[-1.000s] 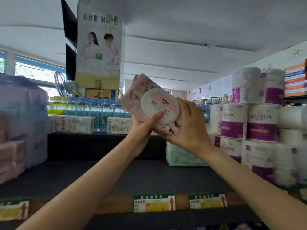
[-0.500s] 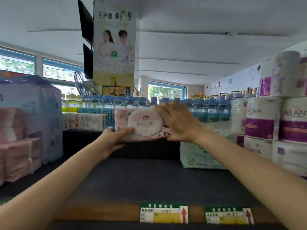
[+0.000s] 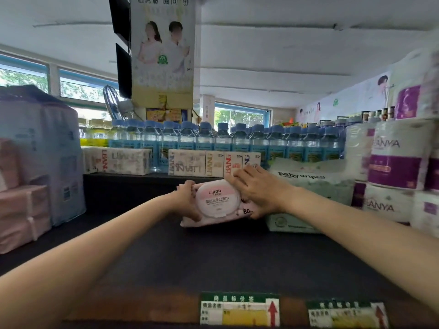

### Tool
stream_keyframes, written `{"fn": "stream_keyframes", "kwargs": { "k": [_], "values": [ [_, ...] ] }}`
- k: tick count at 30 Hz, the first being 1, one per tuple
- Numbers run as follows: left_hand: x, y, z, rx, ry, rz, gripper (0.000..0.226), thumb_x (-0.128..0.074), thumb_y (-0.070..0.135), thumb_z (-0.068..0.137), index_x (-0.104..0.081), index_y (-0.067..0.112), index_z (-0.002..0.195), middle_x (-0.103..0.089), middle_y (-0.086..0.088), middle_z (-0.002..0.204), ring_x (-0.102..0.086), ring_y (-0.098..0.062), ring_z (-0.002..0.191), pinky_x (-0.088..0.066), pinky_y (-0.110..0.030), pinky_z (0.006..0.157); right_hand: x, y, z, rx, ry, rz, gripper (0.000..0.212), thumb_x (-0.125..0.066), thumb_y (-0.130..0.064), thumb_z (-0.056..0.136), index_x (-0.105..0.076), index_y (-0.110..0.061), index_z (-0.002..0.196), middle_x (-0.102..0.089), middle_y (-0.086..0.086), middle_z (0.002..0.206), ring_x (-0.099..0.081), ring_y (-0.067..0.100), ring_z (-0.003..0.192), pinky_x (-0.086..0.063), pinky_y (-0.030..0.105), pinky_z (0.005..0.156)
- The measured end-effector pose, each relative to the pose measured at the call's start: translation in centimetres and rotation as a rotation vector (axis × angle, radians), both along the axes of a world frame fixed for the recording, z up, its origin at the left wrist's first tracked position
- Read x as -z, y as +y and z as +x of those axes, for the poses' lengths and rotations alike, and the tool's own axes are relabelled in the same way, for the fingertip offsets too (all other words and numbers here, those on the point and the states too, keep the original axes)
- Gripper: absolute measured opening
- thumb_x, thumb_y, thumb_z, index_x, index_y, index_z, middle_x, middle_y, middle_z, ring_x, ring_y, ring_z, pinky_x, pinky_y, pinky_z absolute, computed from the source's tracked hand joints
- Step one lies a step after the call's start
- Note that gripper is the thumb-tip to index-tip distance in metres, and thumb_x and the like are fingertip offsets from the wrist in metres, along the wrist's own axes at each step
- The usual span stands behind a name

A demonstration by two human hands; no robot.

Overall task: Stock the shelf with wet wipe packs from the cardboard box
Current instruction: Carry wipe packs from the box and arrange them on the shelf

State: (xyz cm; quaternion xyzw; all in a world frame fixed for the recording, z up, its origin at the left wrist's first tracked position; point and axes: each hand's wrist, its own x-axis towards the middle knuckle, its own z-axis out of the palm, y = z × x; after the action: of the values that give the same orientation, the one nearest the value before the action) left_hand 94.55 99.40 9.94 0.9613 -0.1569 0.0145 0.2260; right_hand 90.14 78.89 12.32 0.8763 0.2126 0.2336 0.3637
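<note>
The wet wipe pack is a soft pink packet with a round white-and-pink flip lid on its face, printed "Liyou", and "80" marked near its lower right corner. It lies tilted, lid facing up and toward the camera, its lower edge on the dark shelf. Fingers wrap its left end; fingers press its upper right corner.

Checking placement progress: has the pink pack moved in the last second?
Yes. The pink pack came down from above the bottles to the shelf.
</note>
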Motion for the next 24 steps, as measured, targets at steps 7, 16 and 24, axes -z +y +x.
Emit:
{"fn": "stream_keyframes", "kwargs": {
  "k": [7,16,24],
  "values": [
    [1.4,-1.8,0.3,-0.057,-0.169,0.229,0.078,-0.066,0.023,0.081,-0.017,0.016,0.141,-0.027,-0.024,0.144,-0.046,-0.036,0.123,-0.043,-0.04,0.099,1.2,-1.5,0.5,0.114,0.122,-0.054,0.107,-0.068,-0.041,0.077,0.005,-0.008,0.148,-0.028,0.013,0.144,-0.033,0.028,0.126,-0.035,0.038,0.103],
    [1.7,-2.4,0.3,-0.08,-0.254,0.251,0.066,-0.072,0.019,0.077,-0.032,0.01,0.129,-0.03,-0.019,0.142,-0.046,-0.034,0.123,-0.047,-0.044,0.096,2.0,-0.9,2.0,0.237,-0.022,-0.062,0.044,-0.042,-0.014,0.095,-0.031,-0.005,0.137,-0.048,0.011,0.137,-0.044,0.028,0.126,-0.03,0.042,0.108],
    [-0.2,-1.5,-4.4,-0.066,-0.35,0.473,0.053,-0.054,0.027,0.087,-0.035,0.011,0.134,-0.035,-0.02,0.139,-0.036,-0.038,0.127,-0.035,-0.048,0.102,-0.2,2.0,-5.3,0.321,-0.036,0.012,0.048,-0.048,-0.01,0.09,-0.036,-0.014,0.136,-0.038,0.013,0.142,-0.032,0.029,0.134,-0.019,0.049,0.113]
  ]
}}
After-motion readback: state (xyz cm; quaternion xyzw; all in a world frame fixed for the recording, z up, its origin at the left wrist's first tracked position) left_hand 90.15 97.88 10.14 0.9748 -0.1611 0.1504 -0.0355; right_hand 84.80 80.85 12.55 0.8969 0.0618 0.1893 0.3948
